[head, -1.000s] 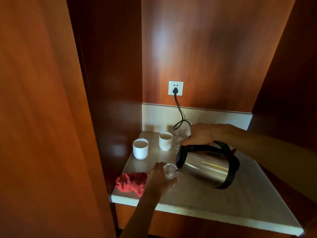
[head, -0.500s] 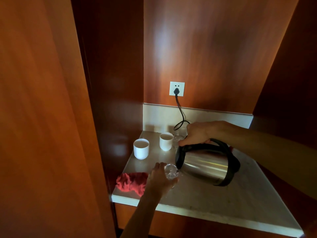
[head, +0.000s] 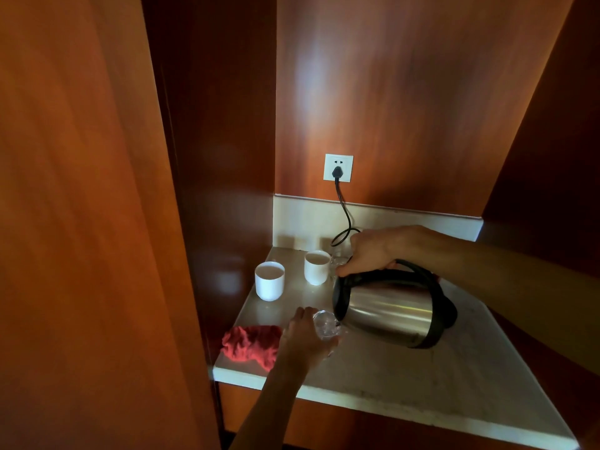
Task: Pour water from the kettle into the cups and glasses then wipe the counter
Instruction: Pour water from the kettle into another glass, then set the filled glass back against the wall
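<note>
My right hand (head: 373,251) grips the black handle of a steel kettle (head: 389,310), tipped on its side with the spout down over a small clear glass (head: 325,325). My left hand (head: 305,341) wraps around that glass near the counter's front left. Two white cups (head: 269,280) (head: 316,267) holding liquid stand further back on the pale marble counter (head: 438,371). A second clear glass (head: 339,261) shows partly behind my right hand. A crumpled red cloth (head: 251,342) lies at the front left corner.
A black cord (head: 344,216) runs from a white wall socket (head: 338,167) down behind my right hand. Dark wooden panels close the niche on the left, back and right. The counter's front edge (head: 389,401) runs diagonally toward the lower right.
The kettle has lifted slightly and shifted left, staying tilted over the glass. My left hand keeps its hold on the glass in the same spot.
</note>
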